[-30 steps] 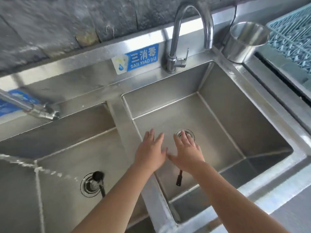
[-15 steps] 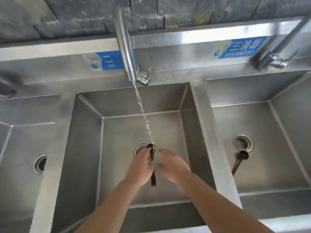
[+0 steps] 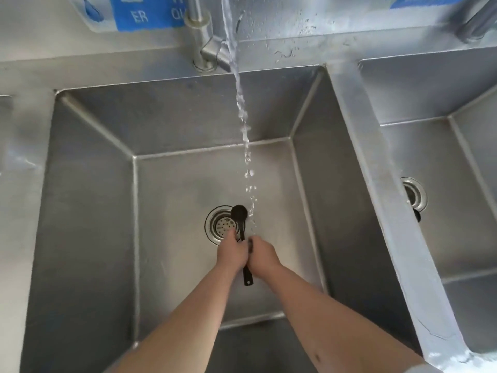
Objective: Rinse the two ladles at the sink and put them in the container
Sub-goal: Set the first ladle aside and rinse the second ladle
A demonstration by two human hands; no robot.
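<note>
A small black ladle [image 3: 240,214] lies in the middle steel basin, its bowl over the drain [image 3: 221,225] and its handle end [image 3: 247,279] sticking out below my hands. My left hand [image 3: 231,253] and my right hand [image 3: 262,256] are both closed around the handle's middle, pressed together. A stream of water [image 3: 243,122] falls from the tap just right of the ladle bowl onto my right hand. A second black ladle [image 3: 417,214] barely shows at the drain of the right basin, mostly hidden by the divider. No container is in view.
The tap base [image 3: 200,36] stands on the back ledge beside a blue label [image 3: 146,12]. A broad steel divider [image 3: 382,168] separates the middle basin from the right basin [image 3: 457,211]. Another ledge [image 3: 18,184] borders the left side.
The view has swung from the right basin to the middle one and closed in. My hands, apart half a second ago, have come together and gripped the ladle handle under the running water.
</note>
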